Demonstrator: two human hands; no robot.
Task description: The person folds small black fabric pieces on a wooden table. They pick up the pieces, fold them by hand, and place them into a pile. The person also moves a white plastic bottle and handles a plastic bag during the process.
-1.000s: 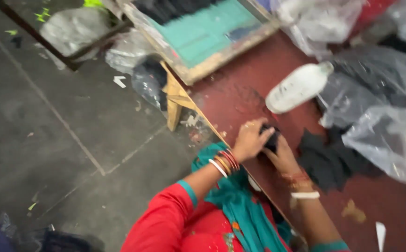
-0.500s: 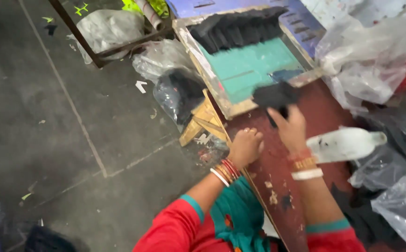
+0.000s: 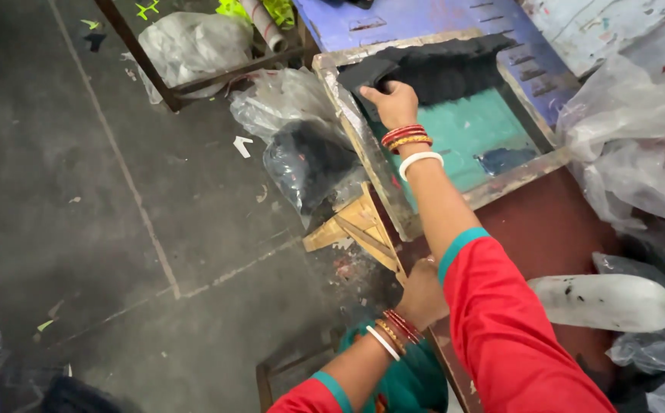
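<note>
The right hand (image 3: 394, 101) is pinching a black piece (image 3: 364, 73) over the wooden tray (image 3: 363, 157), grip closed on it. The left hand (image 3: 422, 294) is curling against the desk (image 3: 554, 229) edge, holding nothing visible.

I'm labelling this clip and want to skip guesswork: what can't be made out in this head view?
- Left hand: its fingers and whatever they touch at the table edge are hidden by the right sleeve.
- Right hand: it grips a dark piece, but the fingertips are tucked under it.
- White bottle: its neck end runs out of frame.
- Plastic bags: contents too blurred to tell.
</note>
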